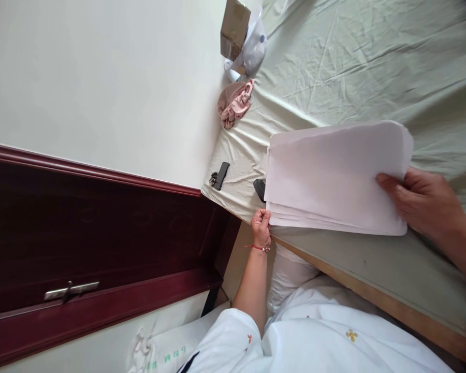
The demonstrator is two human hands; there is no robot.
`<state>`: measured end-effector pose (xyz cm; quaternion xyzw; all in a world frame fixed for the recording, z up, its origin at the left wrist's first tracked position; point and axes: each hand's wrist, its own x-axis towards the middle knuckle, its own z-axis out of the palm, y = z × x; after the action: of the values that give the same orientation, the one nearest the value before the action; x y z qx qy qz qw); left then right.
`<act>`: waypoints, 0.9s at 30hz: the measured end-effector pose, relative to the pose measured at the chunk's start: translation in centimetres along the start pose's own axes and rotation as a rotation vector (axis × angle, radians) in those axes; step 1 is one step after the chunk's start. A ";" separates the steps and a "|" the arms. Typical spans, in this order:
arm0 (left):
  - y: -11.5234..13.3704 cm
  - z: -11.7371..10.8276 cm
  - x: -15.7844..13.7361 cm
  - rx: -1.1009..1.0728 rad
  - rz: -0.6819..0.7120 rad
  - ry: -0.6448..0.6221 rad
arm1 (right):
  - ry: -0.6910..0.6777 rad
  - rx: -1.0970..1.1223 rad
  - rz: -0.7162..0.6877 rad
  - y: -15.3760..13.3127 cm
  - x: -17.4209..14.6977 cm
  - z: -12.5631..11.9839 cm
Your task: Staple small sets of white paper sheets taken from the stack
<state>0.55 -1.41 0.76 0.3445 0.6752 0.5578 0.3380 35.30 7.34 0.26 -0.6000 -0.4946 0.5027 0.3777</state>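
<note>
A stack of pale paper sheets (334, 178) is held up over the cloth-covered surface, its layered edges fanned slightly along the near side. My right hand (425, 199) grips the stack at its right end, thumb on top and fingers underneath. At the near left corner, my left hand (261, 225) pinches the sheets between thumb and fingers; a red string bracelet circles that wrist. A small black object (259, 189) shows partly from behind the stack's left edge, too covered to name.
Pale green cloth (357, 62) covers the surface. Along the wall lie a black case with keys (219, 176), a pink bundled fabric (235, 102), a cardboard box (234, 31) and a clear plastic bag (255, 52). A dark red door (101, 233) with a metal bolt stands left.
</note>
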 end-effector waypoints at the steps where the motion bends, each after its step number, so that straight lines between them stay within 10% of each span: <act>1: 0.0 0.0 0.0 0.002 0.015 0.003 | 0.003 -0.004 -0.004 0.0 0.0 0.0; 27: -0.3 -0.2 0.2 0.068 -0.003 -0.029 | 0.041 0.146 -0.007 1.2 0.4 0.2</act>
<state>0.21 -1.37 0.44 0.3629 0.6893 0.5289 0.3368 35.31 7.43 -0.97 -0.5795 -0.4508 0.5236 0.4322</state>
